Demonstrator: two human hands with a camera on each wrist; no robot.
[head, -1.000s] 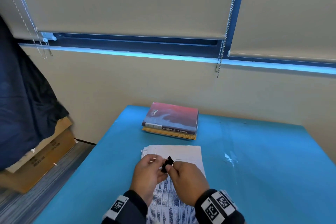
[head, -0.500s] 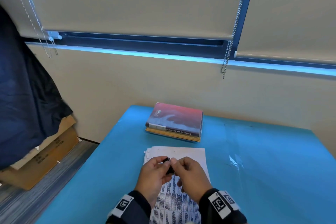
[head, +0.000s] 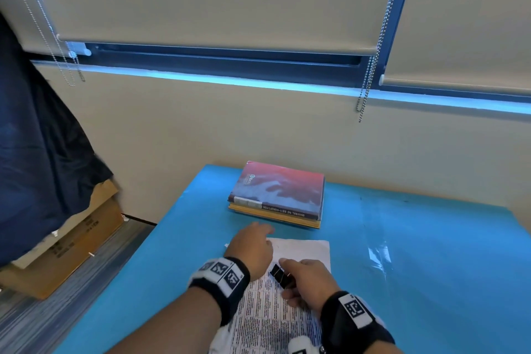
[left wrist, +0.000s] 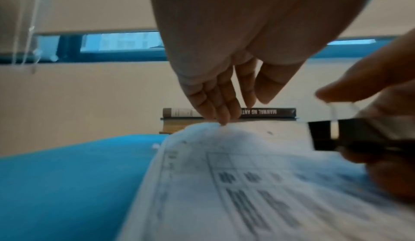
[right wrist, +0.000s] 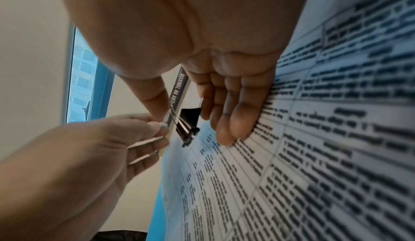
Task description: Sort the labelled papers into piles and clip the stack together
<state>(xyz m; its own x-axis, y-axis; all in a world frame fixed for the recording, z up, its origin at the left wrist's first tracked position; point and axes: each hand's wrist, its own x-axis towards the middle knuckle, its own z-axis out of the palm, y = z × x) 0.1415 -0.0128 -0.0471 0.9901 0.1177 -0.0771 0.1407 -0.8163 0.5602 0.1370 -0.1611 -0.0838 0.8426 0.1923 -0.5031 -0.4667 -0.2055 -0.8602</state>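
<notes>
A stack of printed papers [head: 303, 250] lies on the blue table [head: 431, 267] in front of me. My left hand [head: 253, 244] reaches to the stack's far left corner. In the left wrist view its straight fingertips [left wrist: 222, 120] touch the papers' far edge [left wrist: 235, 138]. My right hand [head: 304, 279] hovers over the middle of the stack and pinches a black binder clip [head: 280, 274] between thumb and fingers. The right wrist view shows the clip [right wrist: 188, 120] with its wire handles, just above the printed sheet [right wrist: 314, 138].
Two stacked books [head: 277, 194] lie just beyond the papers, near the wall. Cardboard boxes [head: 71, 247] stand on the floor left of the table, with a dark cloth [head: 37, 152] hanging over them. A shiny tape strip [head: 379, 256] crosses the table's right half.
Both hands held the clip together before. My left hand has let go and moved forward to the stack's far left corner, while the right hand keeps the clip.
</notes>
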